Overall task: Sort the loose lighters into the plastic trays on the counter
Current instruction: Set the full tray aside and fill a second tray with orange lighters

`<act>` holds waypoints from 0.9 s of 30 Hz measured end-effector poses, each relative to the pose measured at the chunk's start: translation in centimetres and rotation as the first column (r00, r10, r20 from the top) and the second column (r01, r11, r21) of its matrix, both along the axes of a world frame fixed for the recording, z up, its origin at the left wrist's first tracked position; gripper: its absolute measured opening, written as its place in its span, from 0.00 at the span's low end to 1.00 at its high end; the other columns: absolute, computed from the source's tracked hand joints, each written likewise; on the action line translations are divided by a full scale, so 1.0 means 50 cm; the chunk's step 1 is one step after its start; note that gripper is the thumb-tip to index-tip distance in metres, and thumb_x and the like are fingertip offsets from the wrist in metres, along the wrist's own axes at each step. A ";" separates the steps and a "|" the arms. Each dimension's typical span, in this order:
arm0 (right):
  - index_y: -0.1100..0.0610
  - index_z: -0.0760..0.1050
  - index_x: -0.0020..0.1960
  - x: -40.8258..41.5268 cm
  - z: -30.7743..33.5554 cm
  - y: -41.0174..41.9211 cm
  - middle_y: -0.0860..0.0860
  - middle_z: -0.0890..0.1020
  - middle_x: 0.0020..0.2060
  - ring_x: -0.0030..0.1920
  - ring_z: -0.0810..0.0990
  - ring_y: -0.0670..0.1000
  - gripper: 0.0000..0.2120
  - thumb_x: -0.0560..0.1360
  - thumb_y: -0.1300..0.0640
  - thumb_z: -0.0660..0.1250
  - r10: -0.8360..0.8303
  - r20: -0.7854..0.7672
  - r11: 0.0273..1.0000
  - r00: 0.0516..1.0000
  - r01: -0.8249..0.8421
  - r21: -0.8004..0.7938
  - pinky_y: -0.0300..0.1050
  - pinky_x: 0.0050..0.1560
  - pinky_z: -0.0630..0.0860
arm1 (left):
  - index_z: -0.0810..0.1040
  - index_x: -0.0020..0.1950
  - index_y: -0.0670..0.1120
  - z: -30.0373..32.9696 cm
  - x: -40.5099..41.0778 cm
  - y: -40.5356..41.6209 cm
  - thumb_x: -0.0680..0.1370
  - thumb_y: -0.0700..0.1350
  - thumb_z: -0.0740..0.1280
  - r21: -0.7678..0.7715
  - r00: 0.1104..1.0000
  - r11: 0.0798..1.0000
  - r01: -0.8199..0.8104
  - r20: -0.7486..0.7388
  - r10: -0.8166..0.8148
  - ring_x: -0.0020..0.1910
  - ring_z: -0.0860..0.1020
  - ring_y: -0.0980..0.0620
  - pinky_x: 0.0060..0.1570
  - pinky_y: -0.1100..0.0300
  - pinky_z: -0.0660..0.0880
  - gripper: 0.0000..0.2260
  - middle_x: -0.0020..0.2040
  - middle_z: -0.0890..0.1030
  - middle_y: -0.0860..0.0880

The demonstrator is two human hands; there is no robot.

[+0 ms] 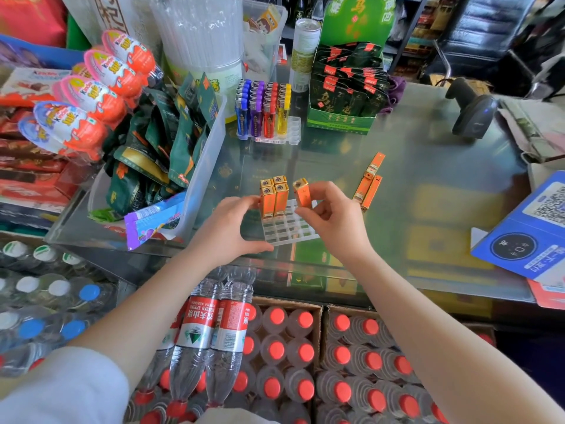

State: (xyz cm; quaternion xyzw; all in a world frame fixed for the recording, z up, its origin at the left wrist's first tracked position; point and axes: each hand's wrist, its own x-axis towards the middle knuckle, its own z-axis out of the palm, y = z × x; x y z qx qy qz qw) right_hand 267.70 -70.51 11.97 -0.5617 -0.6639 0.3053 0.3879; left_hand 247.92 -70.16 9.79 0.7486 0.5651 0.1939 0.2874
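A clear plastic tray point(286, 232) with a grid of slots lies on the glass counter near its front edge. Several orange lighters point(274, 195) stand upright in its far left corner. My left hand point(232, 228) rests at the tray's left side, fingertips touching those standing lighters. My right hand point(331, 215) pinches one orange lighter point(302, 192) upright just above the tray's far right part. Three loose orange lighters point(368, 186) lie flat on the counter to the right. Farther back a second tray point(293, 131) holds upright blue, purple, red and yellow lighters point(263, 110).
A clear bin of green snack packets point(211, 154) stands left of the near tray. A green display box point(342, 117) and a barcode scanner point(472, 108) sit behind. A blue payment card stand point(526, 234) is at the right. Bottled water crates point(290, 356) sit below the counter.
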 end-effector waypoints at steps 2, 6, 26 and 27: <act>0.50 0.74 0.42 -0.018 -0.007 -0.013 0.45 0.80 0.34 0.32 0.74 0.44 0.09 0.69 0.60 0.72 -0.037 -0.079 0.998 0.996 0.033 -0.055 0.37 0.37 0.74 | 0.68 0.64 0.50 -0.005 0.006 -0.008 0.62 0.54 0.76 0.046 0.999 0.998 -0.040 0.020 0.039 0.63 0.67 0.51 0.59 0.58 0.64 0.34 0.61 0.73 0.49; 0.48 0.72 0.40 -0.045 -0.021 -0.027 0.43 0.80 0.34 0.33 0.77 0.41 0.10 0.70 0.62 0.70 -0.058 -0.176 0.993 0.983 0.039 -0.108 0.37 0.40 0.77 | 0.70 0.64 0.48 -0.007 0.014 -0.020 0.62 0.52 0.77 0.096 0.995 0.992 -0.076 0.073 0.069 0.62 0.68 0.49 0.59 0.57 0.64 0.33 0.59 0.75 0.47; 0.62 0.70 0.50 -0.062 0.030 0.003 0.56 0.80 0.42 0.39 0.77 0.59 0.10 0.77 0.54 0.61 0.129 0.582 0.974 0.803 -0.211 0.076 0.50 0.37 0.74 | 0.69 0.63 0.52 -0.011 0.006 0.001 0.63 0.56 0.75 0.053 0.999 0.998 -0.036 0.022 0.034 0.63 0.67 0.53 0.60 0.57 0.64 0.31 0.61 0.74 0.52; 0.62 0.70 0.50 -0.068 0.030 0.001 0.57 0.79 0.43 0.39 0.77 0.59 0.10 0.77 0.54 0.61 0.120 0.589 0.977 0.799 -0.202 0.075 0.50 0.37 0.74 | 0.69 0.63 0.52 -0.013 0.006 0.002 0.63 0.56 0.75 0.047 0.999 0.998 -0.037 0.022 0.036 0.63 0.67 0.53 0.60 0.57 0.64 0.31 0.61 0.74 0.52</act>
